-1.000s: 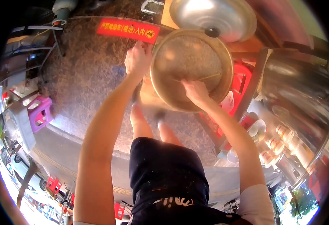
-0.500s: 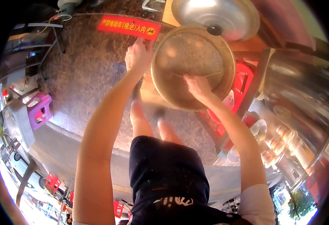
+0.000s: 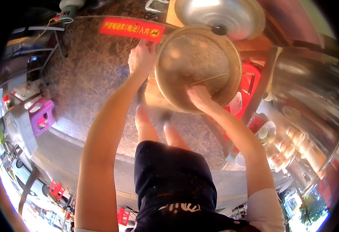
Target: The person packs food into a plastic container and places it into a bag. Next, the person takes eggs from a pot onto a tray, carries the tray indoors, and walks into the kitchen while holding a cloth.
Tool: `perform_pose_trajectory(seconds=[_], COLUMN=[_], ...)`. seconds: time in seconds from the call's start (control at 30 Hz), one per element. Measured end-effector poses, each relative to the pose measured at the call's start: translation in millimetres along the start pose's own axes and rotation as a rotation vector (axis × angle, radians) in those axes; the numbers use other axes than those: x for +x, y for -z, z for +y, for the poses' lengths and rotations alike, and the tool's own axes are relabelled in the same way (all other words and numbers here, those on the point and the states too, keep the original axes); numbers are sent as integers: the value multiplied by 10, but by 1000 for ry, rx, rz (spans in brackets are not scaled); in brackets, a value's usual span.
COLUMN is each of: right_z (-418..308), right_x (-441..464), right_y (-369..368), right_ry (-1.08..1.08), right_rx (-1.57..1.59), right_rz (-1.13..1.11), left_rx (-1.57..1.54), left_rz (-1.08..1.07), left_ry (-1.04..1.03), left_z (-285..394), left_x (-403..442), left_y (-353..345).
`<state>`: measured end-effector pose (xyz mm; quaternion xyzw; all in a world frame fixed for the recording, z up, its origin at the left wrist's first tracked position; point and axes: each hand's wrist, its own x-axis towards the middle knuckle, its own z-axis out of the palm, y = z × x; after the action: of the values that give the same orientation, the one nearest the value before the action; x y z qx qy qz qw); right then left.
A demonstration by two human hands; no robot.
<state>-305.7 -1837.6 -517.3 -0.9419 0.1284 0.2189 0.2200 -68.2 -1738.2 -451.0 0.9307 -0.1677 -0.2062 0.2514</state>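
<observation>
A large, wide metal pot (image 3: 237, 73) holds cloudy brownish liquid with a speckled, foamy surface. My left hand (image 3: 141, 58) is at the pot's upper left side, fingers curled against the rim; whether a handle lies under them is hidden. My right hand (image 3: 199, 96) reaches over the near rim into the pot, closed. A thin pale stick (image 3: 212, 79) slants across the liquid from its fingertips towards the right wall; the fingers appear to pinch its near end. Just beyond the pot, a domed silver lid (image 3: 221, 11) with a black knob lies close to the far rim.
A red stool (image 3: 250, 83) stands right of the pot, near a big steel vessel (image 3: 308, 89). Bowls (image 3: 268, 131) and stacked cups (image 3: 293, 137) sit lower right. A red warning sign (image 3: 132, 29) lies on the dark floor. A purple stool (image 3: 42, 116) is at left.
My right hand has drawn back slightly towards the near rim, and the stick has shifted its slant. My left hand stays at the pot's left side.
</observation>
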Motion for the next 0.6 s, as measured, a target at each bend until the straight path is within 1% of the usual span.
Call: perform_pose_trajectory(seconds=[0.03,0.1,0.13,0.23,0.37,0.47,0.57,0.6], right_z=[78,37,13,-1,108,105,99,75], right_x=[-16,-35,-7,2,14,-14,-27,23], right_y=[-37,222,242,199,249,314,302,282], right_ry=[-5,87,63,69,45,57,94,77], right_rx=[-61,31,-13,-9,37,-4,-35,-41], right_rz=[29,157,108,131,218,199,235,205], left_rx=[-14,-45,-44,-43,-40,-43,-27,-33], left_rz=[13,24,15,10,-7,15,16,10], left_ry=[-18,-63,-51,-27,-12,-19,-29,-28], left_z=[-32,-49,-33,-34,-14,-2,-39,-32], left_x=[2,-21,-27,16,-41,-5,10,5], left_y=[2,-9,-15,1,14,5,-23,-7])
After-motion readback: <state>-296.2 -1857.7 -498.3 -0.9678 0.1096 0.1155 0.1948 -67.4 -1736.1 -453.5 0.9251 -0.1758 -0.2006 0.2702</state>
